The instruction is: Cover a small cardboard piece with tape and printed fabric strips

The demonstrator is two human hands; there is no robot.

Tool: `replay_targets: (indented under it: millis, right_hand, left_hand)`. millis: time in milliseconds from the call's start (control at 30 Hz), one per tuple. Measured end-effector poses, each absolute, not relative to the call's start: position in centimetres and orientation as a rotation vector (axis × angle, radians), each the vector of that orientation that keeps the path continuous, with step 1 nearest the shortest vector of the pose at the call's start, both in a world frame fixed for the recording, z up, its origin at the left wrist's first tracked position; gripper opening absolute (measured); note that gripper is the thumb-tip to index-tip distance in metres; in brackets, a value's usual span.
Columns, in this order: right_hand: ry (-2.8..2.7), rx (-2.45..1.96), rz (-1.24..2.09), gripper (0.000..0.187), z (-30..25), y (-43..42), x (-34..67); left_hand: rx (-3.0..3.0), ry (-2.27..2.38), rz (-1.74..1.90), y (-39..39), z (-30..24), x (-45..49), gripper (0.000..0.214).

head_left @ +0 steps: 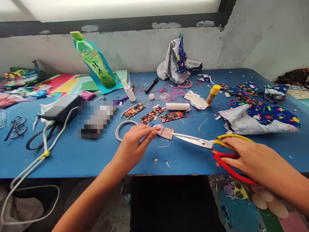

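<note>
My right hand (256, 158) grips a pair of scissors (205, 142) by one yellow and one red handle. Their blades look closed, with the tips pointing left to the edge of a small beige piece (167, 133). Blue patterned fabric (160, 129) covers the left part of that piece. Over it, my left hand (137, 141) has thumb and fingertips drawn together in a pinch. Whatever is between those fingertips is too small or hidden to name. Behind the left hand lies a roll of tape (117, 132); several floral fabric strips (151, 115) lie beyond.
A glue stick (213, 95), a white roll (177, 106), a small white bottle (130, 93) and a black marker (151, 85) are farther back. Blue patterned fabric (263, 117) spreads at right. A green tea bottle (96, 62), a black box (61, 109) with cable and glasses (18, 126) occupy the left.
</note>
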State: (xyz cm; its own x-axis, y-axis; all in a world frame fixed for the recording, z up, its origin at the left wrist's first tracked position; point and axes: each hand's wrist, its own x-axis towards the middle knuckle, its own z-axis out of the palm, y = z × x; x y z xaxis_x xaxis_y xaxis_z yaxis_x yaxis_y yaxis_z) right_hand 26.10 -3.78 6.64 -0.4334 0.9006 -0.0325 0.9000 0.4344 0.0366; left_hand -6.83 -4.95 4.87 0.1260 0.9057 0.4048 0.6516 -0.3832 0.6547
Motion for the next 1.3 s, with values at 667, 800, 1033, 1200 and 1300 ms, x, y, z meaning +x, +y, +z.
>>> replay_targets:
  millis: [667,800,1033,1200,1300]
  right_hand:
    - [2.752,1.795,0.143,0.024,8.5,-3.8,27.4]
    - [2.944,1.529,-0.132,0.020,7.5,-3.1,23.2]
    - [3.167,0.907,-0.226,0.016,5.3,-0.5,16.3]
    - [3.280,0.727,-0.295,0.021,4.9,1.3,14.4]
    - [3.330,0.715,-0.422,0.020,4.9,2.4,14.3]
  left_hand:
    - [2.600,1.584,0.198,-4.7,3.3,-5.1,0.018]
    - [2.806,1.478,0.162,-4.5,2.8,-5.0,0.020]
    - [2.855,1.430,0.330,-4.1,1.8,-5.0,0.019]
    - [2.775,1.375,0.543,-3.2,2.2,-5.8,0.022]
    - [2.737,1.344,0.641,-2.6,3.0,-6.1,0.020]
